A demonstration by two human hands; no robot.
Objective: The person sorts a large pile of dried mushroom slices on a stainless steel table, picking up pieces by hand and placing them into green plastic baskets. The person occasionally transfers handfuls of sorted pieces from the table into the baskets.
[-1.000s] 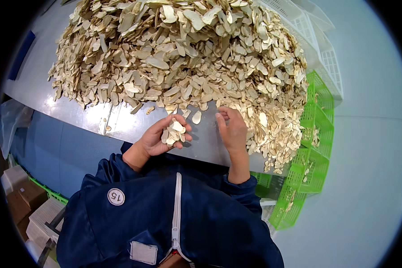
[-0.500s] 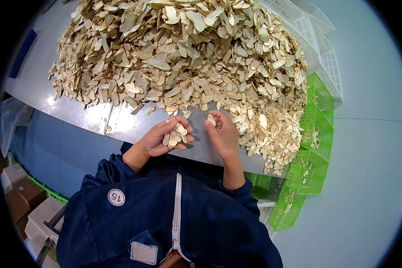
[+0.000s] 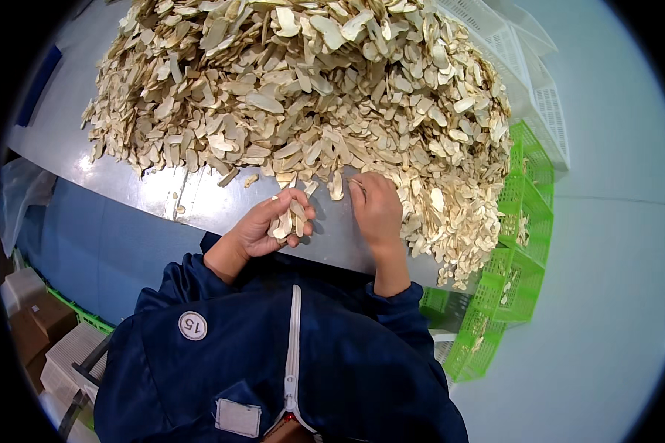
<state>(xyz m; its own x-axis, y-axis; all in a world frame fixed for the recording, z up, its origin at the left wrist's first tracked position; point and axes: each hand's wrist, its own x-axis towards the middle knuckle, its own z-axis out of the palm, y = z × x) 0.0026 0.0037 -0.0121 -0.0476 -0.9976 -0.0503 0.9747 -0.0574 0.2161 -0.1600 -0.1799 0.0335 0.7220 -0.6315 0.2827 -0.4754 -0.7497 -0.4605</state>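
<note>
A big heap of pale, dried slices (image 3: pixel 266 103), thin and flat with tan edges, covers much of the metal table (image 3: pixel 225 199). Near the table's front edge, my left hand (image 3: pixel 253 230) is closed around several small dried slices (image 3: pixel 290 220), palm partly turned up. My right hand (image 3: pixel 379 212) is at the heap's near edge, its thumb and fingers drawn together. Whatever lies between those fingertips, if anything, is hidden. Just left of it, a single elongated slice (image 3: pixel 336 186) lies at the heap's border, with a few loose pieces farther left.
Green plastic baskets (image 3: pixel 521 266) with a few slices in them line the table's right side. White perforated baskets (image 3: pixel 547 111) stand behind them. On the left are a clear plastic bag (image 3: pixel 24 196), a cardboard box (image 3: pixel 53 317) and a long blue object (image 3: pixel 38 85).
My right hand has moved slightly right and forward to the heap's edge. The slice seen in its fingertips no longer shows there. An elongated slice now lies beside it. My left hand has barely shifted.
</note>
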